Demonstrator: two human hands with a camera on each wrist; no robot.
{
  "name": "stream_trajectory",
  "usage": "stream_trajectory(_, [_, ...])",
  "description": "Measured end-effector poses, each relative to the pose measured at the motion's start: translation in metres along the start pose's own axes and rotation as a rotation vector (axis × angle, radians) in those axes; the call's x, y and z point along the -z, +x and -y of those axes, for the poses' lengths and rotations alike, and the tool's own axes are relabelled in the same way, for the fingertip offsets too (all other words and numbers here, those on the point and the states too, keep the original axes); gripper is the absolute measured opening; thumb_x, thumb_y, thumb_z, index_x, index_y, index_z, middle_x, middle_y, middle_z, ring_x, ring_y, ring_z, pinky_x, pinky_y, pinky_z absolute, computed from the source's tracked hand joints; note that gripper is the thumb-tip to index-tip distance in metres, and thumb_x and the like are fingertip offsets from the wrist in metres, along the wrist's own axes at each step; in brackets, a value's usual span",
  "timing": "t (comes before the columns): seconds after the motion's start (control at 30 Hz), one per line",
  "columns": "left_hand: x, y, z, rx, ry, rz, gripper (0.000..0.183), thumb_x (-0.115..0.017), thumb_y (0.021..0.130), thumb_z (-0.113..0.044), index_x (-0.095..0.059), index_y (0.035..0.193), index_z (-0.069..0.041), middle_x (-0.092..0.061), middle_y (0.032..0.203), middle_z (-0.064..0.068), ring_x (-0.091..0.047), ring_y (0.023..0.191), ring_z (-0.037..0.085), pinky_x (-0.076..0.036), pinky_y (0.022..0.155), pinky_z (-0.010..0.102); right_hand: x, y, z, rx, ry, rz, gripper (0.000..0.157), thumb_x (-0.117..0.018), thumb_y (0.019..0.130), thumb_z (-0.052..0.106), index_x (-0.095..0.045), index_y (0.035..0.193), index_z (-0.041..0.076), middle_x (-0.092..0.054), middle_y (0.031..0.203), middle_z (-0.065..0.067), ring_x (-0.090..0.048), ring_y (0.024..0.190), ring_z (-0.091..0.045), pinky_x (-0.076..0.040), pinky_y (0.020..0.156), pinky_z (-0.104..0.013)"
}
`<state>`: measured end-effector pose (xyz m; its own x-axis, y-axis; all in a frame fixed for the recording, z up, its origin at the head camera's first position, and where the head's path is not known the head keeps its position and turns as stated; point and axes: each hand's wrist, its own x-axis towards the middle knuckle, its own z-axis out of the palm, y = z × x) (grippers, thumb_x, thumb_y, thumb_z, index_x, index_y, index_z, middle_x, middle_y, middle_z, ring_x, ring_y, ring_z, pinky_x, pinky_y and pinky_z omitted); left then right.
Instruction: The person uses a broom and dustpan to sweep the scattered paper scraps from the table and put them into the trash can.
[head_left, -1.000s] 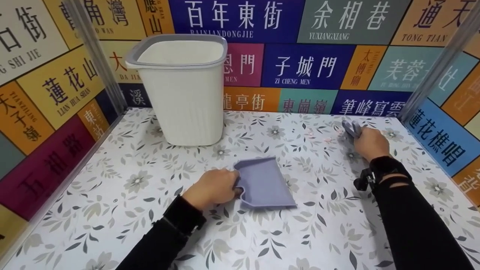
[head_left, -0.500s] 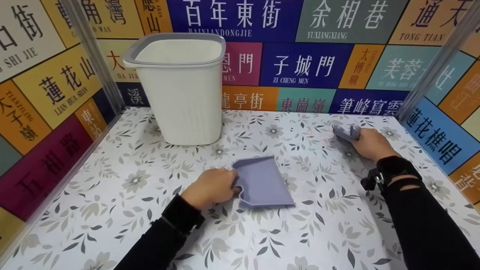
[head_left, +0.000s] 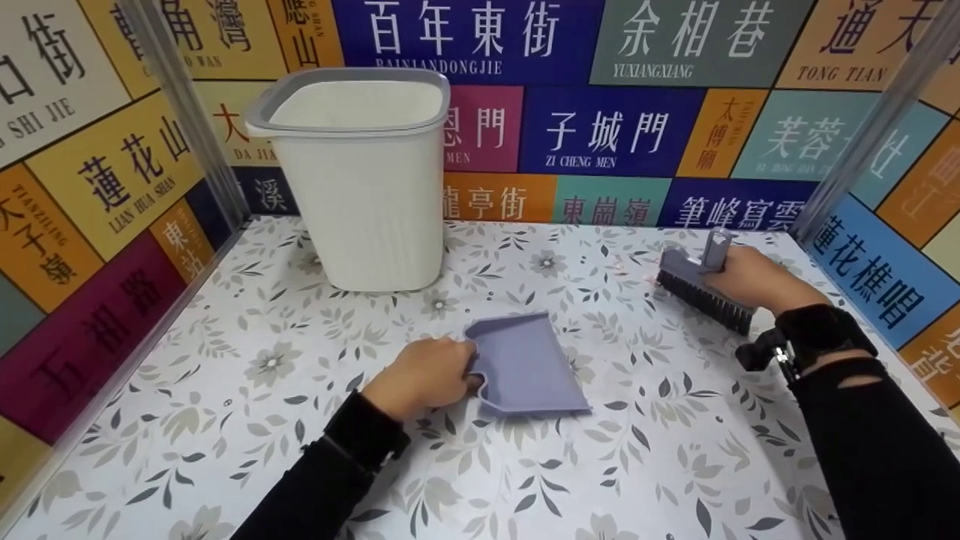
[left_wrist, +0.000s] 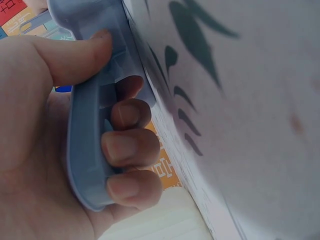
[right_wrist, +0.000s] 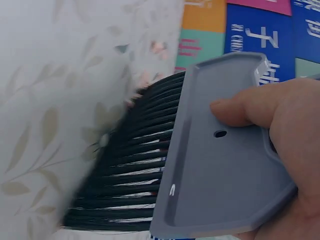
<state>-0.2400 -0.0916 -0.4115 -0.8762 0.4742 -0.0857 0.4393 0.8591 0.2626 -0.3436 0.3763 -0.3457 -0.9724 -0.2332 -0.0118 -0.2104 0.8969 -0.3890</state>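
Note:
My left hand grips the handle of a grey-purple dustpan, which lies low over the table's middle with its wide edge facing right. In the left wrist view the fingers curl round the handle from below, thumb on top. At the back right, my right hand holds a grey hand brush. Its dark bristles point down toward the cloth, and the thumb presses on the brush's flat face. Small pink scraps lie just left of the brush.
A tall white waste bin with a grey rim stands at the back left. Patterned panels with large lettering wall in the back and both sides. A floral cloth covers the table.
The right hand has turned the brush so its bristle row faces the near side, and has shifted slightly right and nearer. The left hand and dustpan stay almost where they were.

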Motion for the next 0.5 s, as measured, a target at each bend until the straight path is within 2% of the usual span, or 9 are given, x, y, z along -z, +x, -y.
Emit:
stream_trajectory(0.07, [0.000, 0.000, 0.000, 0.001, -0.007, 0.003, 0.019, -0.071, 0.102, -0.032, -0.065, 0.098, -0.014, -0.060, 0.080, 0.000, -0.060, 0.073, 0.022, -0.056, 0.076, 0.043, 0.006, -0.001, 0.002, -0.001, 0.007, -0.031, 0.038, -0.064, 0.101, 0.017, -0.060, 0.124, -0.013, -0.064, 0.122, -0.043, -0.064, 0.103, -0.053, -0.050, 0.094, -0.067])
stream_trajectory(0.13, [0.000, 0.000, 0.000, 0.001, -0.005, 0.001, 0.019, -0.071, 0.101, -0.032, -0.065, 0.099, -0.014, -0.061, 0.081, 0.000, -0.060, 0.074, 0.022, -0.056, 0.076, 0.043, 0.010, -0.002, 0.002, -0.027, 0.002, -0.057, 0.039, -0.063, 0.104, 0.025, -0.061, 0.123, -0.010, -0.062, 0.125, -0.043, -0.063, 0.106, -0.055, -0.048, 0.094, -0.069])
stream_trajectory(0.2, [-0.001, 0.000, 0.000, 0.001, 0.006, -0.002, 0.020, -0.071, 0.101, -0.032, -0.065, 0.099, -0.014, -0.062, 0.082, 0.001, -0.063, 0.076, 0.024, -0.057, 0.078, 0.045, 0.012, -0.001, 0.001, -0.057, -0.024, -0.074, 0.044, -0.060, 0.107, 0.037, -0.062, 0.121, -0.005, -0.061, 0.127, -0.042, -0.063, 0.101, -0.052, -0.049, 0.088, -0.067])
stream_trajectory(0.3, [-0.002, 0.001, 0.001, -0.002, 0.028, -0.008, 0.021, -0.071, 0.101, -0.033, -0.065, 0.101, -0.012, -0.064, 0.084, 0.003, -0.066, 0.081, 0.028, -0.059, 0.080, 0.048, 0.007, 0.003, -0.004, -0.083, -0.075, -0.117, 0.047, -0.053, 0.110, 0.042, -0.063, 0.115, -0.003, -0.063, 0.120, -0.039, -0.062, 0.093, -0.049, -0.049, 0.079, -0.064])
stream_trajectory(0.43, [-0.003, 0.002, 0.002, -0.008, 0.041, -0.015, 0.023, -0.071, 0.101, -0.033, -0.065, 0.102, -0.011, -0.065, 0.085, 0.005, -0.068, 0.083, 0.030, -0.059, 0.081, 0.049, -0.006, 0.009, -0.012, -0.115, -0.100, -0.188, 0.032, -0.051, 0.110, 0.025, -0.063, 0.104, -0.003, -0.065, 0.103, -0.033, -0.060, 0.082, -0.046, -0.047, 0.070, -0.059])
stream_trajectory(0.5, [-0.002, 0.002, 0.002, -0.009, 0.037, -0.017, 0.023, -0.071, 0.101, -0.033, -0.066, 0.102, -0.011, -0.065, 0.085, 0.005, -0.068, 0.082, 0.030, -0.060, 0.081, 0.049, -0.012, 0.012, -0.016, -0.125, -0.094, -0.219, 0.028, -0.053, 0.107, 0.020, -0.065, 0.104, -0.005, -0.066, 0.104, -0.034, -0.062, 0.082, -0.047, -0.048, 0.069, -0.061])
